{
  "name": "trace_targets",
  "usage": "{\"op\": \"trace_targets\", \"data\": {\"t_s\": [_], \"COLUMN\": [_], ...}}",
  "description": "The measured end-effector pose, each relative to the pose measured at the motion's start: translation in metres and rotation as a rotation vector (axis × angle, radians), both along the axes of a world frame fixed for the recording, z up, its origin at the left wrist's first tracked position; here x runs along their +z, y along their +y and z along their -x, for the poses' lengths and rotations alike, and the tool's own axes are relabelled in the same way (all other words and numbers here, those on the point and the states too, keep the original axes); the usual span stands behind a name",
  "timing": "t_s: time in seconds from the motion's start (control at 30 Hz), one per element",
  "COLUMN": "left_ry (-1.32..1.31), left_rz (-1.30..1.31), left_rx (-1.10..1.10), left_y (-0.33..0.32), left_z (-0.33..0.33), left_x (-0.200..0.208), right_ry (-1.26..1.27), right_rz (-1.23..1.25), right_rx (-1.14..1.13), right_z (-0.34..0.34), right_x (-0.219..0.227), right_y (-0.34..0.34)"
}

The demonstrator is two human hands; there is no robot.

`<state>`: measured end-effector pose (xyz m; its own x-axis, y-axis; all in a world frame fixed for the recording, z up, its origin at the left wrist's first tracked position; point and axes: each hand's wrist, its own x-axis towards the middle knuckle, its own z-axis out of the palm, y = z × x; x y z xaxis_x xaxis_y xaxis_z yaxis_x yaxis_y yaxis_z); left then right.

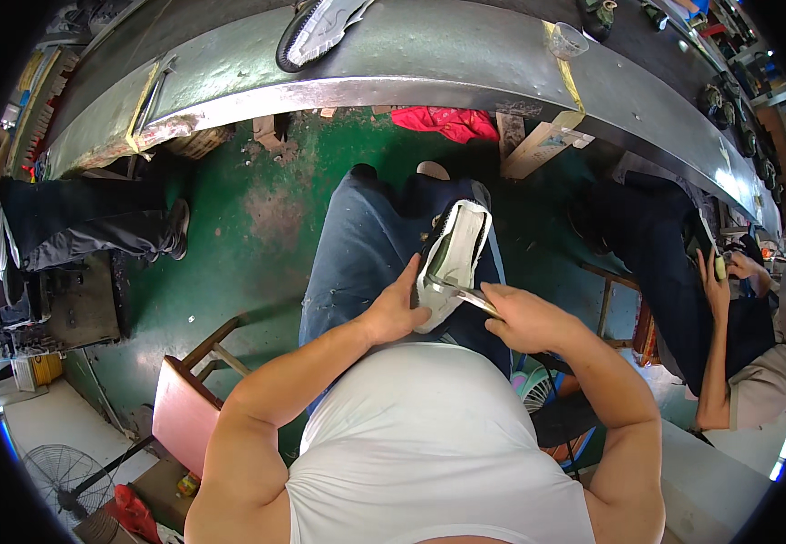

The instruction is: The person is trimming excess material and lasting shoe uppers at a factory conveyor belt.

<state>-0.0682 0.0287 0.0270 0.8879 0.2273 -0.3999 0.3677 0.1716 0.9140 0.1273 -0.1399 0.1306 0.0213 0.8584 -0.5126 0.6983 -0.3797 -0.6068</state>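
Observation:
A shoe upper (456,249), dark on the outside with its pale underside turned up, rests across my thighs with its long axis pointing away from me. My left hand (396,310) grips its near left edge, thumb toward the near end. In my right hand (522,317) is a silver metal hand tool (476,297), held by its handle. The tool's curved head touches or hovers just over the pale underside near the closer end; I cannot tell which, nor whether it is a hammer or pincers.
Ahead runs a long metal-edged bench (429,59) carrying another shoe (320,32) and a clear plastic cup (567,41). A seated co-worker (728,335) is at right, another person's legs (94,222) at left. A stool (184,408) and a fan (62,485) stand at lower left.

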Motion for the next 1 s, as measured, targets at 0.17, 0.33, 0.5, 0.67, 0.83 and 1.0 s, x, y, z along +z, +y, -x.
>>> {"op": "trace_targets", "data": {"t_s": [0.17, 0.33, 0.5, 0.67, 0.83, 1.0], "left_ry": [-0.087, 0.056, 0.232, 0.171, -0.067, -0.115], "left_rz": [0.199, 0.508, -0.14, -0.434, -0.785, -0.822], "left_rx": [0.043, 0.473, 0.523, 0.442, 0.27, 0.179], "left_y": [-0.005, -0.014, -0.012, -0.009, -0.01, -0.005], "left_z": [-0.001, -0.019, -0.034, -0.031, -0.028, -0.028], "left_x": [-0.002, 0.001, -0.031, -0.027, -0.029, -0.027], "right_ry": [-0.205, -0.231, -0.188, -0.187, -0.583, -0.406], "right_rz": [0.415, 0.148, -0.223, -0.12, -0.368, -0.289], "right_rx": [0.192, 0.283, -0.049, -0.079, 0.075, -0.093], "right_z": [-0.004, -0.005, 0.025, 0.007, -0.011, -0.026], "right_x": [0.049, 0.002, -0.045, -0.02, -0.013, -0.054], "right_y": [0.054, 0.033, 0.002, 0.0, 0.017, 0.011]}}
